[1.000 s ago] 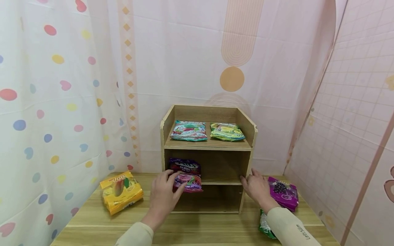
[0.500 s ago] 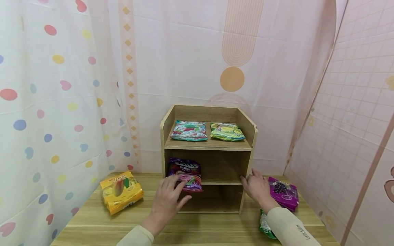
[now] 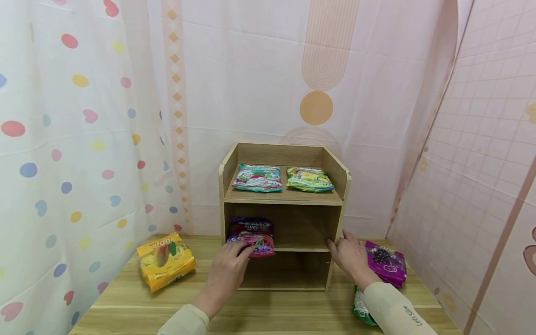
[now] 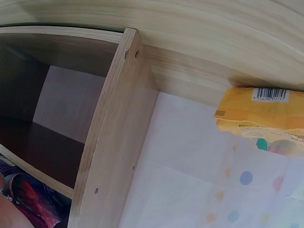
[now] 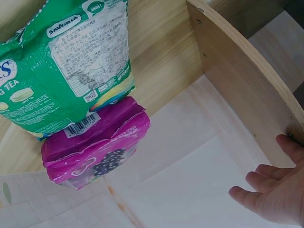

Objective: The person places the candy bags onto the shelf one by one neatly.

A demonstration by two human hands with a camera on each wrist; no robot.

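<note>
A wooden shelf unit (image 3: pixel 283 202) stands on the table. On its middle shelf, at the left, lies a purple candy bag marked "Berries" (image 3: pixel 252 226), with a pink-purple candy bag (image 3: pixel 263 246) in front of it at the shelf's edge. My left hand (image 3: pixel 228 267) touches the front of the pink-purple bag with its fingers; the left wrist view shows only a sliver of that hand beside dark berry-print packaging (image 4: pixel 35 199). My right hand (image 3: pixel 348 253) rests against the unit's right side panel (image 5: pixel 247 76), fingers loosely extended and holding nothing.
On the top shelf lie a teal candy bag (image 3: pixel 257 178) and a yellow-green one (image 3: pixel 310 179). A yellow mango bag (image 3: pixel 167 263) is on the table at left. At right lie a purple grape bag (image 3: pixel 387 265) and a green bag (image 5: pixel 71 71).
My left hand first drew back slightly with fingers spread, then came onto the pink-purple bag, which now sits a little farther in on the shelf. My right hand has stayed put.
</note>
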